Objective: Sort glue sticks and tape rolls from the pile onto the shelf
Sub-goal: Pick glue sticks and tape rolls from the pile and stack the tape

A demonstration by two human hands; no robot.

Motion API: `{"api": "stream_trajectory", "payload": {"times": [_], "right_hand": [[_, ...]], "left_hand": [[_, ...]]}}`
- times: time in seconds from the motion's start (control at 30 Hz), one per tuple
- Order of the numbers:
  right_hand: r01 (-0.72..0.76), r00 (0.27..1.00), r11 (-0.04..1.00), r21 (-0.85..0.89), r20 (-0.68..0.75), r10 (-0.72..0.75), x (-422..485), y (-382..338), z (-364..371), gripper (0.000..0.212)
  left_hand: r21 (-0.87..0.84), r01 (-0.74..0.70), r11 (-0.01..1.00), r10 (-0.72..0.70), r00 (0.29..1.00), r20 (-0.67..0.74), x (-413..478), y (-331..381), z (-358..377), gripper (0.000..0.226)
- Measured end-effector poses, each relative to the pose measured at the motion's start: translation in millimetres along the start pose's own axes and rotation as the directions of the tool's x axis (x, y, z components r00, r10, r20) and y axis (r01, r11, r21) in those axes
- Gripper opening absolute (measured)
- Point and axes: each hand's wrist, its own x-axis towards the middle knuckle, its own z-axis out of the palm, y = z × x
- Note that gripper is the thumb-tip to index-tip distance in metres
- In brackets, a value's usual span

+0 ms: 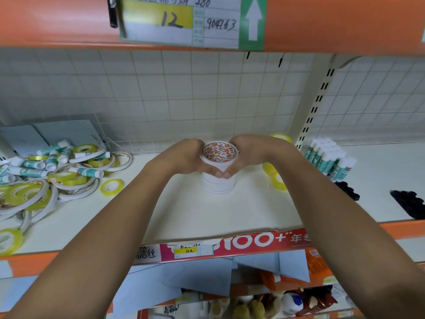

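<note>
My left hand and my right hand are both wrapped round the upper part of a stack of flat white tape rolls, which stands upright on the cream-white shelf, about midway between its left and right ends. My fingers curl round the far side of the stack and my thumbs meet, tip to tip, on its near side. The top roll's cardboard core, printed in red and orange, shows between my hands.

At the left end of the shelf lies the loose pile: white and clear-yellow tape rolls tangled with white-and-teal glue sticks lying on their sides. One small clear-yellow tape roll lies flat just right of the pile, apart from it and well apart from the stack.

To the right, partly hidden by my right wrist, are a few more yellow rolls. Further right, a tidy block of upright white-capped glue sticks stands near the slotted shelf post. Some black items lie at the far right; I cannot tell what they are.

A handwritten paper price label hangs on the orange edge of the shelf above, and a red printed strip runs along the near edge of my shelf.
</note>
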Motion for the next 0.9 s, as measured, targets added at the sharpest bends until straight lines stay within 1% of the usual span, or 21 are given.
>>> {"api": "stream_trajectory", "payload": {"times": [0.07,0.17,0.23,0.37,0.47,0.57,0.63,0.73,0.83,0.9], "right_hand": [[-0.015,1.0,1.0,-0.018,-0.016,0.014,2,0,-2,0.061],[-0.039,0.997,0.999,-0.017,-0.07,0.037,4,3,-1,0.061],[-0.037,0.997,0.999,0.017,-0.067,0.038,3,4,0,0.058],[-0.033,0.999,0.999,0.021,-0.031,0.034,3,3,-2,0.054],[-0.031,0.999,1.0,0.002,-0.016,0.031,3,1,-3,0.053],[0.005,0.998,0.997,0.077,0.069,-0.01,-1,0,1,0.053],[-0.016,0.997,0.995,0.098,0.081,0.009,-5,6,5,0.055],[-0.095,0.995,0.993,0.076,0.05,0.092,-6,14,18,0.059],[-0.094,0.994,0.99,0.105,-0.049,0.099,-3,16,29,0.056],[-0.093,0.989,0.991,0.099,-0.108,0.103,0,17,31,0.054]], "left_hand": [[-0.029,0.008,1.0,-0.008,1.0,-0.016,3,0,2,0.08],[-0.036,0.031,0.999,-0.032,0.999,-0.038,6,1,6,0.085],[-0.053,0.039,0.998,-0.041,0.998,-0.051,6,-1,8,0.085],[-0.196,0.045,0.98,-0.054,0.998,-0.044,6,-6,11,0.071],[-0.167,0.046,0.985,-0.049,0.999,-0.014,7,-1,9,0.063],[-0.265,0.011,0.964,0.005,0.998,0.059,2,-3,9,0.056],[-0.287,-0.015,0.958,0.044,0.994,0.096,-4,-8,12,0.057],[-0.237,0.025,0.971,-0.006,0.997,0.079,-7,-14,24,0.068],[-0.211,0.029,0.977,-0.028,1.0,0.007,-3,-15,31,0.056],[-0.201,0.043,0.979,-0.045,0.999,-0.008,0,-15,31,0.055]]}}
